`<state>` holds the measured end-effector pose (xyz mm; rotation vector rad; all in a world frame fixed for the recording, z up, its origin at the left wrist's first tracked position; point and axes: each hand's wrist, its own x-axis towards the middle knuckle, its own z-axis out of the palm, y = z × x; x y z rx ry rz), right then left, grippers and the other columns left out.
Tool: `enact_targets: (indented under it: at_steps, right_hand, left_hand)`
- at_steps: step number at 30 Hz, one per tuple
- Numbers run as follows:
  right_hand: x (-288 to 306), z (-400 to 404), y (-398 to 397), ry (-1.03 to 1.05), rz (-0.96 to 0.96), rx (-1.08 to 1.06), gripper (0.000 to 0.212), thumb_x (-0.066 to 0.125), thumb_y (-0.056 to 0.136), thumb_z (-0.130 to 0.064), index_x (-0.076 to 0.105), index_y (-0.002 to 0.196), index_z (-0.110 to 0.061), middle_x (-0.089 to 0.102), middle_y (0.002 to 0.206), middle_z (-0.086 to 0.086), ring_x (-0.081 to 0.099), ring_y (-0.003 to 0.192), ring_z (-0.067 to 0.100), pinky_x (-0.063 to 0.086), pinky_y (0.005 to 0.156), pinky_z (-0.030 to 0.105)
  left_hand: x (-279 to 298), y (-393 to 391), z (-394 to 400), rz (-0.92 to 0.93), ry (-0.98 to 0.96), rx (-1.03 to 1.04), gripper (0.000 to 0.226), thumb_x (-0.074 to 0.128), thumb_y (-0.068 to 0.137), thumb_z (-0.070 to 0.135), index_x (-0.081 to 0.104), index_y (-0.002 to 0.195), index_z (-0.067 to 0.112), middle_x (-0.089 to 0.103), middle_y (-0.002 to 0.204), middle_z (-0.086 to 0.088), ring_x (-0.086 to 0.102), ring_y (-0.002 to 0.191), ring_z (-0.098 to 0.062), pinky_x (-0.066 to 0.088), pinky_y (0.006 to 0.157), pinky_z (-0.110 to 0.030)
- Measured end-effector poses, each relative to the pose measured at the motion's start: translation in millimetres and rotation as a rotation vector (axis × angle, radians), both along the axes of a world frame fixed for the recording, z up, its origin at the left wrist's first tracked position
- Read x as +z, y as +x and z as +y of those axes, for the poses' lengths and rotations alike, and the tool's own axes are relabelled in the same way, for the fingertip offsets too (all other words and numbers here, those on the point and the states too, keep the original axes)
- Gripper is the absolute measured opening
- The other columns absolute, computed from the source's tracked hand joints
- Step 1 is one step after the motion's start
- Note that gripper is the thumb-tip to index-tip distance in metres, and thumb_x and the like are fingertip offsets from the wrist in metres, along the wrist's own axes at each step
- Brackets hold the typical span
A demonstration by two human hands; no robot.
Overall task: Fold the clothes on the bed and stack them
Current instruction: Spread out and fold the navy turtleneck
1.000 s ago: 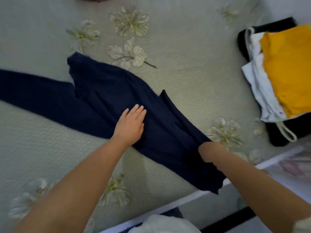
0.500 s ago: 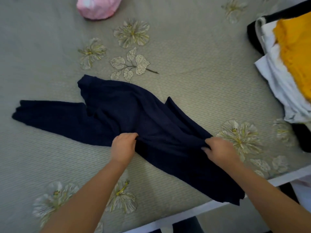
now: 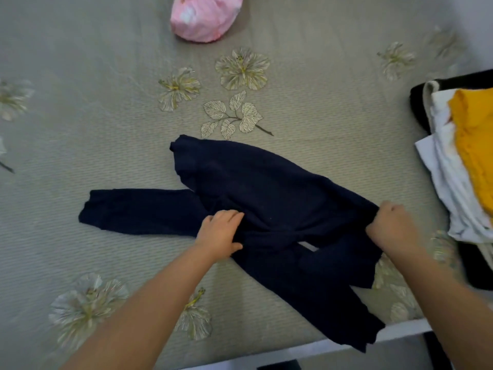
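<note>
A navy blue garment (image 3: 266,193) lies spread on the bed, one long part stretching left and its lower end hanging over the bed's near edge. My left hand (image 3: 222,233) pinches the cloth near its middle. My right hand (image 3: 388,225) is closed on the garment's right edge, lifting a fold a little off the bed. At the right edge sits a stack of folded clothes (image 3: 472,161), yellow on top of white and black pieces.
The bed (image 3: 106,129) has a grey-green cover with pale flower prints. A pink bundle (image 3: 205,16) rests at the far side, top centre. The bed's white near edge (image 3: 293,352) runs along the bottom right.
My left hand went from lying flat on the cloth to pinching it. My right hand gripped the right edge and raised it. The view has tilted up, showing more of the bed.
</note>
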<state>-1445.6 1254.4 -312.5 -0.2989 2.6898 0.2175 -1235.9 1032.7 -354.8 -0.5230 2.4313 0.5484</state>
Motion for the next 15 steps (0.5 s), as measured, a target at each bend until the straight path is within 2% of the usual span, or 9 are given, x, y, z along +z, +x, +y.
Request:
enact_targets:
  at_steps: [3, 5, 6, 8, 9, 10, 12, 13, 15]
  right_hand:
    - [-14, -37, 39, -0.147, -0.010, 0.422, 0.058, 0.065, 0.079, -0.017, 0.045, 0.130, 0.001, 0.045, 0.132, 0.025, 0.042, 0.123, 0.039, 0.031, 0.101, 0.047]
    - [-24, -65, 78, -0.263, -0.079, 0.769, 0.071, 0.077, 0.068, -0.034, 0.051, 0.130, -0.011, 0.050, 0.134, 0.016, 0.045, 0.125, 0.034, 0.030, 0.103, 0.054]
    - [-28, -79, 98, -0.256, -0.116, 0.920, 0.076, 0.081, 0.061, -0.039, 0.053, 0.129, -0.017, 0.051, 0.133, 0.014, 0.048, 0.123, 0.033, 0.032, 0.101, 0.056]
    - [-41, -100, 130, -0.235, -0.237, 1.003, 0.078, 0.077, 0.068, -0.035, 0.042, 0.137, -0.024, 0.044, 0.140, 0.013, 0.046, 0.125, 0.031, 0.032, 0.102, 0.052]
    - [-45, -108, 138, -0.229, -0.251, 0.989, 0.074, 0.076, 0.070, -0.031, 0.043, 0.136, -0.025, 0.048, 0.135, 0.013, 0.050, 0.118, 0.030, 0.038, 0.099, 0.044]
    - [-48, -117, 139, -0.240, -0.219, 1.020, 0.068, 0.081, 0.062, -0.027, 0.057, 0.125, -0.025, 0.061, 0.118, 0.012, 0.060, 0.101, 0.027, 0.047, 0.087, 0.034]
    - [-46, -128, 132, -0.273, -0.146, 1.083, 0.044, 0.090, 0.031, -0.016, 0.075, 0.072, -0.023, 0.064, 0.064, 0.000, 0.060, 0.055, 0.015, 0.047, 0.050, 0.016]
    - [-44, -129, 125, -0.352, -0.155, 1.050, 0.038, 0.089, 0.026, -0.007, 0.072, 0.057, -0.019, 0.059, 0.051, -0.001, 0.056, 0.044, 0.014, 0.043, 0.040, 0.014]
    - [-34, -129, 107, -0.541, -0.111, 1.012, 0.031, 0.084, 0.036, 0.009, 0.070, 0.059, -0.006, 0.058, 0.051, 0.007, 0.056, 0.042, 0.023, 0.044, 0.036, 0.018]
  left_hand:
    - [-19, 39, -11, 0.020, -0.210, 0.162, 0.075, 0.052, 0.090, 0.033, 0.005, 0.147, 0.021, 0.005, 0.154, -0.003, 0.001, 0.142, -0.019, 0.011, 0.112, -0.036]
    - [-24, 56, -25, -0.010, -0.268, 0.329, 0.072, 0.050, 0.091, 0.029, 0.005, 0.147, 0.021, 0.000, 0.154, -0.010, -0.002, 0.142, -0.026, 0.011, 0.113, -0.040]
    - [-26, 64, -34, -0.038, -0.284, 0.385, 0.068, 0.049, 0.092, 0.026, 0.008, 0.146, 0.022, 0.000, 0.154, -0.012, -0.003, 0.142, -0.028, 0.012, 0.113, -0.042]
    - [-30, 75, -52, -0.090, -0.284, 0.416, 0.054, 0.045, 0.094, 0.021, 0.023, 0.143, 0.025, 0.003, 0.154, -0.012, -0.001, 0.142, -0.028, 0.013, 0.113, -0.042]
    - [-30, 78, -58, -0.104, -0.261, 0.410, 0.047, 0.043, 0.095, 0.019, 0.030, 0.139, 0.025, 0.005, 0.154, -0.011, 0.001, 0.142, -0.027, 0.015, 0.112, -0.041]
    - [-30, 82, -63, -0.096, -0.233, 0.412, 0.041, 0.041, 0.096, 0.018, 0.037, 0.136, 0.025, 0.010, 0.154, -0.009, 0.007, 0.141, -0.026, 0.017, 0.112, -0.040]
    - [-28, 84, -69, 0.004, -0.170, 0.475, 0.036, 0.041, 0.094, 0.012, 0.047, 0.129, 0.019, 0.027, 0.148, -0.007, 0.022, 0.136, -0.026, 0.027, 0.107, -0.037]
    - [-25, 82, -71, 0.092, -0.134, 0.547, 0.035, 0.043, 0.092, 0.007, 0.050, 0.126, 0.014, 0.037, 0.142, -0.010, 0.030, 0.130, -0.027, 0.031, 0.102, -0.036]
    - [-15, 73, -75, 0.274, -0.113, 0.663, 0.033, 0.049, 0.086, -0.001, 0.057, 0.117, 0.003, 0.048, 0.130, -0.018, 0.039, 0.121, -0.033, 0.037, 0.095, -0.040]
